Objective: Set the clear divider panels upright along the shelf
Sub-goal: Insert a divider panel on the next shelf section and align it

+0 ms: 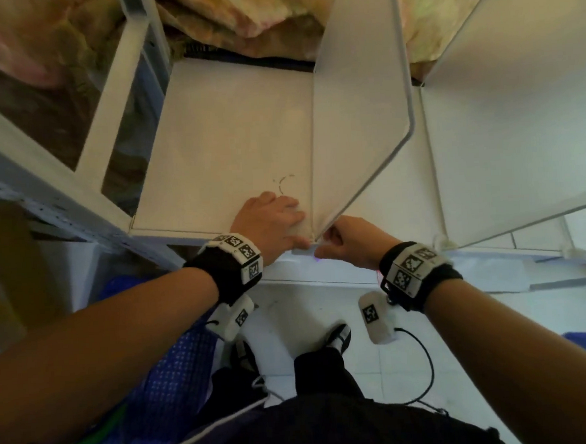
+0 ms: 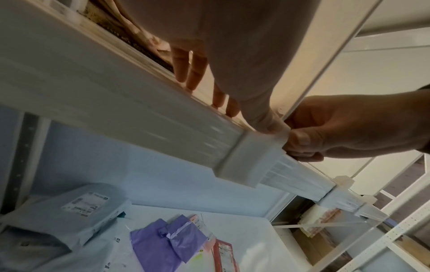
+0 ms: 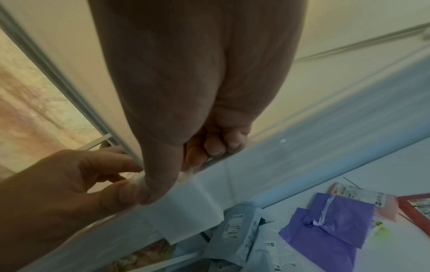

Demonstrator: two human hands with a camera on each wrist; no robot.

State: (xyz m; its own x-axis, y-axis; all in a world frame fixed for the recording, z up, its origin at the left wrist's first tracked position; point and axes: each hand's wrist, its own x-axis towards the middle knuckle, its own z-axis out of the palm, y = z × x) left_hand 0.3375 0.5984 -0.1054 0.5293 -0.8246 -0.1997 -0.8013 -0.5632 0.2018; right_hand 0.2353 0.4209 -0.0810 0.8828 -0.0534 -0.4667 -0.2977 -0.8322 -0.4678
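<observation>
A clear divider panel [image 1: 357, 115] stands upright across the white shelf [image 1: 218, 140]. Its front bottom corner sits in a white clip [image 2: 246, 160] on the shelf's front lip. My left hand [image 1: 295, 221] lies on the shelf just left of the panel, fingers straight, thumb against the clip. From the right, my right hand [image 1: 324, 244] pinches the clip's top between thumb and curled fingers [image 3: 209, 147]. A second clear divider [image 1: 505, 123] stands upright further right, held by its own clip [image 1: 442, 242].
Folded quilts [image 1: 254, 11] lie behind the shelf. The white shelf frame [image 1: 106, 113] rises on the left. The shelf below holds grey parcels [image 2: 76, 211] and purple bags [image 2: 163, 239]. A blue basket [image 1: 178, 383] stands on the tiled floor by my legs.
</observation>
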